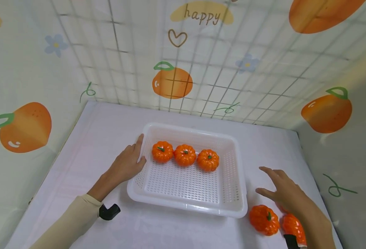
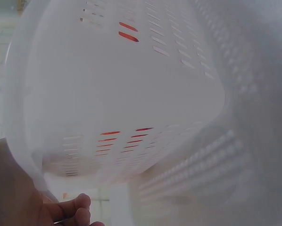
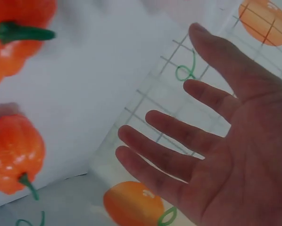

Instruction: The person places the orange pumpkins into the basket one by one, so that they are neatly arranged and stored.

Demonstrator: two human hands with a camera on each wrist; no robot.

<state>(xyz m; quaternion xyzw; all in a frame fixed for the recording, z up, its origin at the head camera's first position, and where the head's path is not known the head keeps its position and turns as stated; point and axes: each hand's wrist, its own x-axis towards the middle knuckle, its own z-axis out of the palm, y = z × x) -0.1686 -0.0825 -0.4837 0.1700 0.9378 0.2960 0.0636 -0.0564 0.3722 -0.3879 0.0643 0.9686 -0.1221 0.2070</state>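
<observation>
A white plastic basket (image 1: 183, 204) with a slotted wall (image 2: 108, 89) stands on the table. Three small orange toy pumpkins with green stems sit in a row along its far half: the left one (image 1: 162, 152), the middle one (image 1: 185, 155) and the right one (image 1: 208, 160). My left hand (image 1: 125, 162) holds the basket's left rim, thumb and forefinger on it. To the right of the basket, my right hand (image 1: 284, 190) hovers with fingers spread and an empty palm (image 3: 240, 165). Below it lie a pumpkin (image 1: 264, 220) and another pumpkin (image 1: 293, 226), partly hidden by the wrist.
The white table (image 1: 108, 121) is bounded by a grid-patterned back wall (image 1: 201, 86) and side walls printed with oranges. A sliver of another orange thing (image 1: 280, 208) shows beneath the right hand. Black bands (image 1: 109, 211) are on both wrists.
</observation>
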